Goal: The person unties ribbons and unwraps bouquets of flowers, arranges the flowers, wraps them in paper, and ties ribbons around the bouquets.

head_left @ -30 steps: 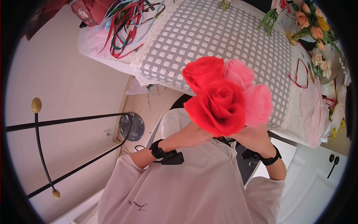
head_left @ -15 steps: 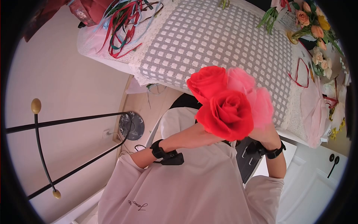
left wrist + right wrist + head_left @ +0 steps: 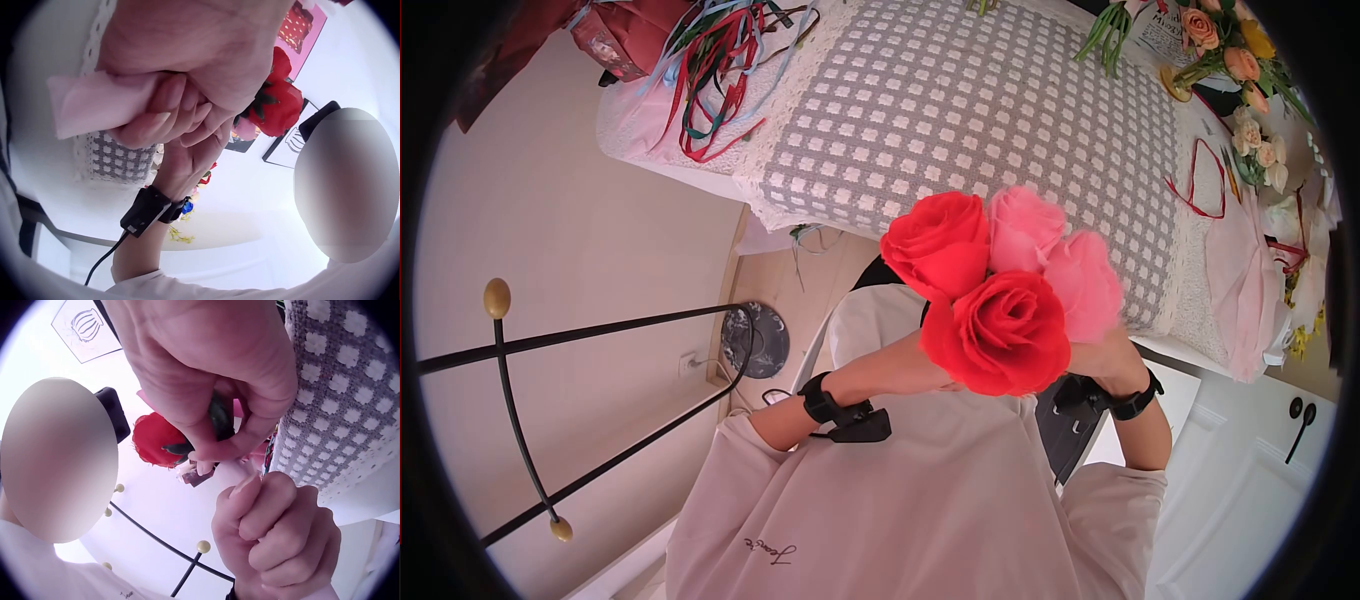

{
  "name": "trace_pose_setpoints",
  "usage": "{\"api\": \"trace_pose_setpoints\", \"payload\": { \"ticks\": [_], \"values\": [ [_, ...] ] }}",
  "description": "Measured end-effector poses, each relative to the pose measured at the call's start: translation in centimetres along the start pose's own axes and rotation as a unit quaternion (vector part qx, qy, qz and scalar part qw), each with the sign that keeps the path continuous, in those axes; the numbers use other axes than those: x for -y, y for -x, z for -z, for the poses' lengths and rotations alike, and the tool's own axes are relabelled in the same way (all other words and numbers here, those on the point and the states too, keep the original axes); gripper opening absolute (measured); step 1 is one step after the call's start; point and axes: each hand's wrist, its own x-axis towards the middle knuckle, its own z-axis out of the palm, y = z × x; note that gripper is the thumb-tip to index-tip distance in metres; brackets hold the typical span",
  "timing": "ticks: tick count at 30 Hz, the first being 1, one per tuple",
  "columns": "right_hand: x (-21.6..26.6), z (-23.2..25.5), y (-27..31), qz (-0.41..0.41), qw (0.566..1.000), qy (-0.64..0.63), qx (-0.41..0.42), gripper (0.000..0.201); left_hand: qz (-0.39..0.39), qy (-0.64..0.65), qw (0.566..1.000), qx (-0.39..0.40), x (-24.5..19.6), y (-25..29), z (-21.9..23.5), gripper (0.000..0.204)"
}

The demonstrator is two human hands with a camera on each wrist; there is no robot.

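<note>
A bunch of two red roses [image 3: 1000,330] and two pink roses [image 3: 1085,285] is held in front of the person's chest, blooms towards the head camera. My left hand [image 3: 281,531] is curled round the lower stems. A pale pink wrap [image 3: 94,100] sticks out from under its fingers. Just beneath the blooms, my right hand [image 3: 212,369] pinches the bunch between thumb and fingers, above the left hand. Dark green leaves [image 3: 219,415] show between its fingers. In the head view the blooms hide most of both hands' fingers.
A grey and white checked cloth [image 3: 960,110] covers the table ahead. Tangled ribbons [image 3: 720,80] lie at its left. On the right are peach flowers [image 3: 1240,65], a red ribbon loop [image 3: 1195,180] and pink fabric [image 3: 1240,290]. A black metal rail [image 3: 580,335] stands at left.
The roses have come lower, towards the chest, and the blooms have turned slightly. My right wrist has shifted a little to the right. Both hands keep hold of the bunch.
</note>
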Motion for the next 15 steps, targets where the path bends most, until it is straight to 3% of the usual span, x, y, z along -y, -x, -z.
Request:
{"api": "trace_pose_setpoints", "payload": {
  "ticks": [3,5,7,8,9,10,11,14,15],
  "values": [
    [0.0,-0.2,0.1,-0.015,0.999,-0.028,-0.001,0.059,-0.142,-0.095,0.985,-0.03,-1.6,0.0,-0.6,0.017],
    [0.8,-0.2,0.1,-0.071,0.996,-0.049,-0.002,0.06,-0.236,-0.157,0.958,-0.05,-2.6,-0.1,-0.9,0.024],
    [0.7,0.1,0.2,-0.076,0.997,-0.026,0.013,0.061,-0.326,-0.217,0.918,-0.069,-3.1,-0.1,-1.0,0.031],
    [0.5,0.2,0.3,-0.082,0.996,-0.003,0.027,0.062,-0.326,-0.218,0.917,-0.07,-2.5,-0.1,-0.6,0.031],
    [-0.1,0.2,0.5,-0.082,0.996,-0.003,0.027,0.062,-0.161,-0.111,0.98,-0.037,-1.3,-0.2,0.1,0.035],
    [-0.9,0.1,0.8,0.012,0.999,0.039,0.016,0.062,0.011,0.001,1.0,-0.003,-0.7,-0.3,0.5,0.04],
    [-1.3,0.0,1.0,0.105,0.991,0.081,0.004,0.063,0.011,0.0,1.0,-0.003,-0.2,-0.2,0.7,0.04],
    [-1.3,0.0,1.3,0.05,0.999,0.015,0.001,0.065,0.012,-0.053,0.999,-0.001,0.4,0.2,0.7,0.04],
    [-1.3,0.0,1.4,0.05,0.999,0.015,0.002,0.065,-0.039,-0.105,0.994,0.0,0.3,0.2,0.7,0.041]
  ]
}}
